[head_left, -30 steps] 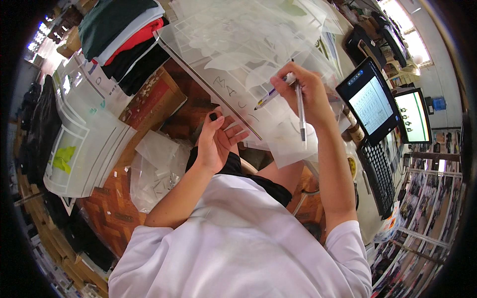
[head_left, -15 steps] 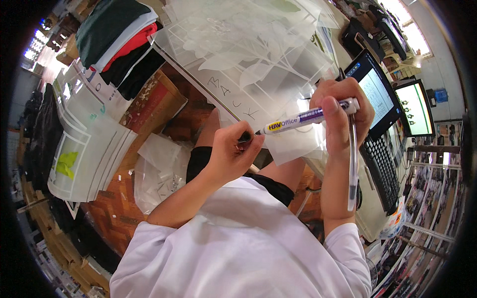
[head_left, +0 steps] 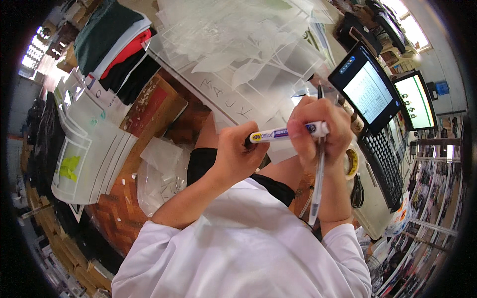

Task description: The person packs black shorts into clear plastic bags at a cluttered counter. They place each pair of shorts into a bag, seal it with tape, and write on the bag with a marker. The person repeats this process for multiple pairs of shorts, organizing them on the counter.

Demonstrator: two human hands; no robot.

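In front of my chest, my left hand point(head_left: 241, 151) is closed around a black marker cap point(head_left: 248, 141), which mostly hides in the fingers. My right hand point(head_left: 320, 131) grips a white whiteboard marker point(head_left: 280, 134) with a yellow and purple label. The marker lies nearly level, its tip end inside the cap at my left fingers. A slim clear pen point(head_left: 317, 186) is also tucked in my right hand, hanging down along the wrist. Beyond my hands, a translucent plastic sheet point(head_left: 218, 102) with black handwritten letters lies on the table.
Layered clear film with leaf shapes point(head_left: 223, 44) covers the far table. Folded shirts point(head_left: 107, 37) are stacked at the far left, above a cardboard box point(head_left: 159, 107). To the right are a laptop screen point(head_left: 367, 89), a monitor point(head_left: 417, 102), a black keyboard point(head_left: 382, 169) and a tape roll point(head_left: 352, 161).
My right hand has moved left and slightly down, bringing the marker to my left hand. The marker's tip, bare and apart from the cap before, is now in it.
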